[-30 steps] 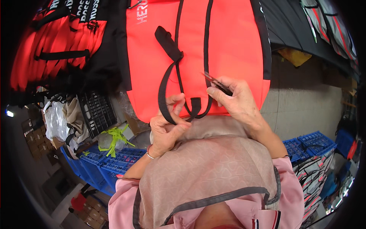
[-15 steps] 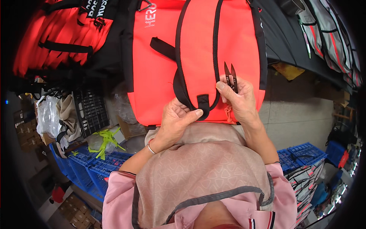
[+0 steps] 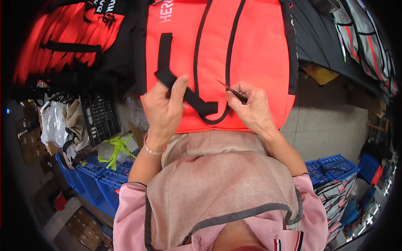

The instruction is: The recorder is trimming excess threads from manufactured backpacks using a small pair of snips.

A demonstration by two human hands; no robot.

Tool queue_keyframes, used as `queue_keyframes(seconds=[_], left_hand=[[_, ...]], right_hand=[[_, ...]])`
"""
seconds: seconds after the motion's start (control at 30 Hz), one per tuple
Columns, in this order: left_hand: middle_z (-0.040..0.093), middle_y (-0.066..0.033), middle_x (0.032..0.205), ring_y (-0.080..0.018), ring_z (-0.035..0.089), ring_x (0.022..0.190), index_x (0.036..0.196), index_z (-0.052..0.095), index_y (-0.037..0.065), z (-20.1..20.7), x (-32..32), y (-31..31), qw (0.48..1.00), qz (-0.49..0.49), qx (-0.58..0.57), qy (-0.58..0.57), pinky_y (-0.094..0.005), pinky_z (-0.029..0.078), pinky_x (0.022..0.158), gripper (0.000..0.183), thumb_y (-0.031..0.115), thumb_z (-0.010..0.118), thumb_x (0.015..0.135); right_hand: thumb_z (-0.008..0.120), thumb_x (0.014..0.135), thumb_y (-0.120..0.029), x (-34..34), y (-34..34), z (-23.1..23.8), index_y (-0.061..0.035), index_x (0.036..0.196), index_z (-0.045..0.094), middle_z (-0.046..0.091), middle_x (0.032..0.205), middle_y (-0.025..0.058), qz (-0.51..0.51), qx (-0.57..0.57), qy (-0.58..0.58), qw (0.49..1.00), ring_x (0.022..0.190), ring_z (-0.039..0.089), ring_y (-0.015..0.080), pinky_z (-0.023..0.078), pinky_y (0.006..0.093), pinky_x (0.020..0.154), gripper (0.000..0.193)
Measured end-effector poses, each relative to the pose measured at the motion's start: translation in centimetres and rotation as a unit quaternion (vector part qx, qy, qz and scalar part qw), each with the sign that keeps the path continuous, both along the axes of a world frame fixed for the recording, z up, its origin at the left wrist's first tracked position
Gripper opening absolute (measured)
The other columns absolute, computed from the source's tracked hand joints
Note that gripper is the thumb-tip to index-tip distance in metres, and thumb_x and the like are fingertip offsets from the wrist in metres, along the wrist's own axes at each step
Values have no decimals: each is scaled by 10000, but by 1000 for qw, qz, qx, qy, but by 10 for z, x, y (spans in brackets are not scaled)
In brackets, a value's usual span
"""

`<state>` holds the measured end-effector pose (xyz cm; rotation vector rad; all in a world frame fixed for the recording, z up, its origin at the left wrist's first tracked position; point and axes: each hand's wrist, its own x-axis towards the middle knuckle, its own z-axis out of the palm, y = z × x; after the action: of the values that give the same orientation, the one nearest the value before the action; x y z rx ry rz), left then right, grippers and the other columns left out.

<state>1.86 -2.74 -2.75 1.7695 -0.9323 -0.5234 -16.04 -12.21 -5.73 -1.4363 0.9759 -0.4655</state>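
Note:
A bright coral-red backpack (image 3: 261, 50) with black side edges lies before me, its padded shoulder strap (image 3: 214, 50) running down the middle. A black webbing strap (image 3: 194, 100) comes off the shoulder strap's lower end and passes between the thumb and fingers of my left hand (image 3: 161, 111), which is closed on it. The webbing bends there, and a further length lies up the panel. My right hand (image 3: 253, 108) grips small dark thread snips (image 3: 238, 94), with the blades pointing up and left above the shoulder strap's lower end.
Red bags (image 3: 71, 46) are piled at the far left. Grey bags with red stripes (image 3: 364, 46) lie at the far right on black cloth (image 3: 318, 37). Blue crates (image 3: 335, 167) stand on both sides of me. A black crate (image 3: 100, 119) and plastic wrap (image 3: 56, 125) are on the left.
My left hand has moved up and left from the shoulder strap's lower end, drawing the webbing with it. My right hand has shifted slightly left and down, and the snips have turned from upright to slanting left.

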Motion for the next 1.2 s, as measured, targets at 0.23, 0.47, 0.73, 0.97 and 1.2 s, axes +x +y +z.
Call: queue_keyframes(seconds=[0.23,0.47,0.73,0.97,1.2], left_hand=[[525,44,571,-19,416,518,743,648,-15,-55,9,-57,994,-52,58,-83,-242,345,457,303,217,678,936],[598,-41,632,-118,524,568,863,658,-3,-51,18,-49,984,-98,101,110,-302,444,542,241,220,750,862],[423,-159,1350,-252,540,1162,1177,601,21,-24,9,8,960,-269,73,3,-398,532,943,683,189,925,600],[568,-139,1076,-267,619,943,1036,648,31,-41,-19,18,987,-159,14,13,-358,566,795,482,131,896,635],[588,-125,1021,-218,615,852,887,727,74,-51,-20,24,951,-171,-108,-234,-295,527,621,283,11,841,636]], right_hand=[[650,873,-88,-4,-4,-8,54,834,629,583,631,25,20,4,42,999,591,512,63,420,262,538,149],[634,917,-91,-5,-6,-15,22,856,629,548,646,-23,-6,88,9,996,590,483,48,393,237,543,128],[628,930,-86,-10,-6,-10,8,894,639,547,664,-33,-11,79,-42,996,604,482,42,394,221,557,101],[613,919,-19,-16,-3,-17,8,933,644,573,736,-26,-4,37,-134,990,660,508,43,424,212,603,43],[657,858,48,-22,0,-24,16,960,642,594,756,6,20,-47,-144,988,688,532,56,439,214,629,108]])
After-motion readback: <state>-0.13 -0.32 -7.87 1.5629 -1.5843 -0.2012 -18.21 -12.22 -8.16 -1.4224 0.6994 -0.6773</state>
